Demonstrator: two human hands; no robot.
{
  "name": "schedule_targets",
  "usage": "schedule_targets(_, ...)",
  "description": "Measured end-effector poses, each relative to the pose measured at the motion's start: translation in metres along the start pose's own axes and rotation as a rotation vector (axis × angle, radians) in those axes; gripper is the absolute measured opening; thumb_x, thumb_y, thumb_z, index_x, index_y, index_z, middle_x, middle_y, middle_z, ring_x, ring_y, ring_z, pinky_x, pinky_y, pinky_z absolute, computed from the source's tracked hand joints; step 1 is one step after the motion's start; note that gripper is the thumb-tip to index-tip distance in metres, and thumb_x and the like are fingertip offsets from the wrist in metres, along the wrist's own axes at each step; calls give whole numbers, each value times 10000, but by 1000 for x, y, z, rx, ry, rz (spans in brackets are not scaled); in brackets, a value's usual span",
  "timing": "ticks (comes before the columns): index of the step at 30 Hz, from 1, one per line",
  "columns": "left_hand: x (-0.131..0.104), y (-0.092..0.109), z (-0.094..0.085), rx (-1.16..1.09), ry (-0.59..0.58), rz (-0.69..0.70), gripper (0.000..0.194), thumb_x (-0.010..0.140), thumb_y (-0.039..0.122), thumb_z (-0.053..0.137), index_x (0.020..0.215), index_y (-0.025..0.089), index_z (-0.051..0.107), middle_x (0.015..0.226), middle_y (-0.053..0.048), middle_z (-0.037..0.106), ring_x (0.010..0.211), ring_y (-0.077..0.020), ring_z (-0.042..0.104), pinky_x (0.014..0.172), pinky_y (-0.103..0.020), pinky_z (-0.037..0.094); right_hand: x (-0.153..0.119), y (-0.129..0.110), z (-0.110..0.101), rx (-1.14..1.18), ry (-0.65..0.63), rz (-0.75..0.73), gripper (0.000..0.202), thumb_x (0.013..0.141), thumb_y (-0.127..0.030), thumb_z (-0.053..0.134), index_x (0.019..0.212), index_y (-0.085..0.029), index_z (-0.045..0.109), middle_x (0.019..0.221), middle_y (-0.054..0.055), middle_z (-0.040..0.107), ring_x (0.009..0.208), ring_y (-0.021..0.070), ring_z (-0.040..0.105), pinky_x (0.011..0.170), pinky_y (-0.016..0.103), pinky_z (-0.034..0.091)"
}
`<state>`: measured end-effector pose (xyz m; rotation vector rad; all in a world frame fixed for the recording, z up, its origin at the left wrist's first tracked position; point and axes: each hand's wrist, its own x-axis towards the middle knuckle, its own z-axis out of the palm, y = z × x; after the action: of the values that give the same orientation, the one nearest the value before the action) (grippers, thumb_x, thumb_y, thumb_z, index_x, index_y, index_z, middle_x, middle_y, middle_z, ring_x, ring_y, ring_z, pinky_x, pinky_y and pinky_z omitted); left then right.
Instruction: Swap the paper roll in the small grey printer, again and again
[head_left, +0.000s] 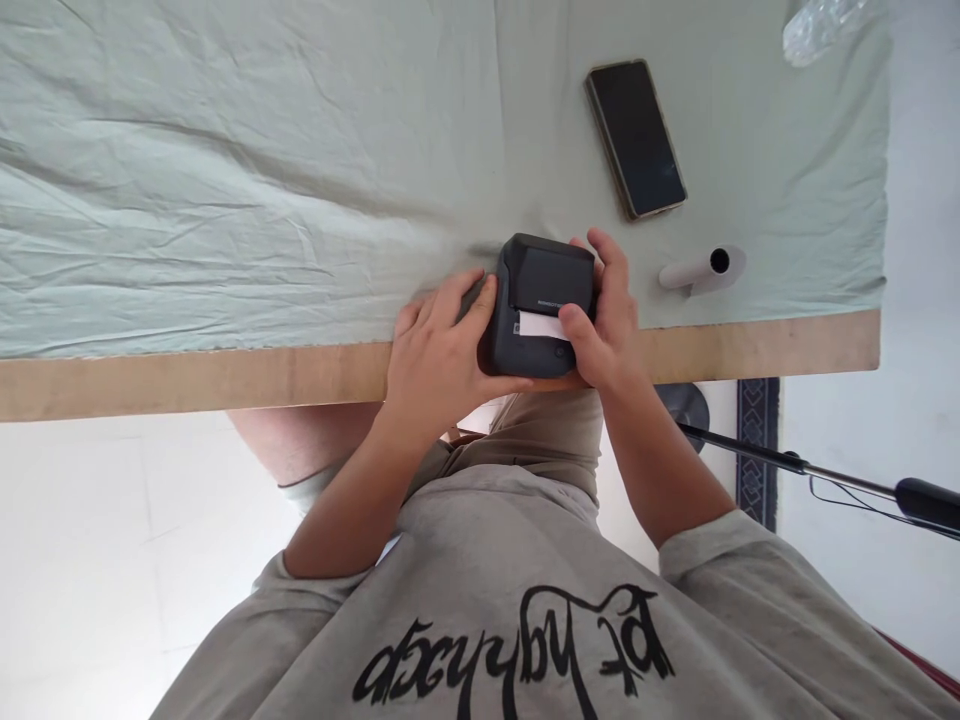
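The boxy dark-grey plastic device (551, 275) sits near the edge of the cloth-covered worktop (787, 343), left hand (442, 345) spread against its left side, right hand (615, 325) gripping its right. The right thumb touches the crosswise white paper strip (537, 325) at its right end.

You are indoors, room type uncertain: cloth-covered bench (765, 348), pale tiled floor (97, 540) lower left, white wall (922, 250) right.

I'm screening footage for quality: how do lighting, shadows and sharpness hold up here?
Head view: floor at lower left washed out nearly white; head view: soft shadows along the folds of the cloth; head view: black device clear in outline, its tiny lettering hard to read; head view: no strong glare on the phone.
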<state>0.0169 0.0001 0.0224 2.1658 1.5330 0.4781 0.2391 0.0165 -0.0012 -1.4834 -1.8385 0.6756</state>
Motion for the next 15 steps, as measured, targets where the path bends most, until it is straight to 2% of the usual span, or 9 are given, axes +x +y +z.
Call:
schedule_targets(3,-2,1,2,-23,10,15,983,764,674,786,1541,181,443,1541,-161,550,1388,-390,547,1178,-498,363,1,0,2,50,15,-25,781,894,-720,546,1522,-313,322,1517,128,559,1399,332,554,1159,593,457)
schedule_targets(7,-3,-1,2,-36,38,29,780,930,637,593,1514,131,483,1509,-156,589,1388,-340,561,1168,-461,365,-1,2,0,120,-27,-12,767,891,-641,614,1516,-302,326,1496,121,558,1338,308,592,1132,582,489)
schedule_targets(10,-3,-3,3,-20,50,44,728,960,600,550,1493,106,513,1508,-169,589,1392,-337,563,1175,-458,358,-4,4,-8,141,-62,-31,718,895,-580,642,1496,-306,364,1492,108,555,1329,289,595,1134,566,494)
schedule_targets(13,-4,-3,4,-20,52,47,727,952,604,557,1485,110,521,1506,-174,591,1395,-342,562,1176,-466,362,-4,2,-16,71,26,-59,663,866,-589,679,1428,-312,462,1427,94,586,1302,287,602,1078,533,534)
schedule_targets(15,-4,-3,4,-26,52,49,714,957,613,543,1484,132,519,1505,-168,594,1400,-339,558,1180,-469,365,-1,-4,-21,11,107,-59,596,846,-603,702,1339,-307,543,1220,70,659,1105,256,670,933,477,586)
